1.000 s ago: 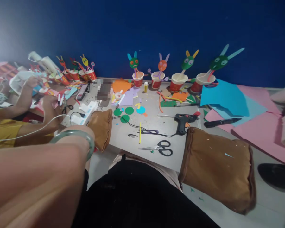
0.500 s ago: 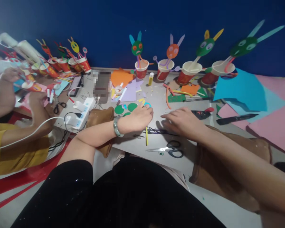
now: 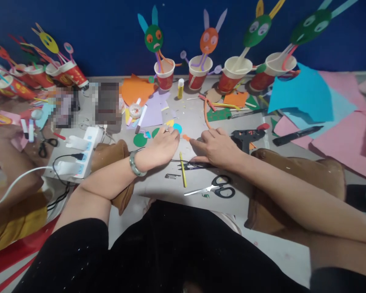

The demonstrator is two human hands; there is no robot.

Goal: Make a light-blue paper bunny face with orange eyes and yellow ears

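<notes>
My left hand (image 3: 164, 145), with a bangle on the wrist, rests curled on the table. Its fingertips are hidden, so whatever they hold cannot be made out. A blue paper circle (image 3: 177, 128) lies against its fingers, and green paper circles (image 3: 140, 140) are to its left. My right hand (image 3: 218, 147) has its index finger stretched to a small orange piece (image 3: 186, 138), thumb apart below. A black glue gun (image 3: 246, 139) lies right of that hand. In front of both hands are a yellow stick (image 3: 183, 171) and scissors (image 3: 215, 188) with black handles.
Paper cups (image 3: 164, 77) with paper-faced figures line the back wall. A glue stick (image 3: 180, 88) stands behind my hands. Coloured paper (image 3: 301, 97) and a black marker (image 3: 298, 135) lie right. A power strip (image 3: 90, 146) with cables is left, beside another person's arm (image 3: 15, 162).
My right hand has moved left and its index finger is now at the orange piece. The glue gun shows more. My left hand stays curled near the blue circle; the view has shifted.
</notes>
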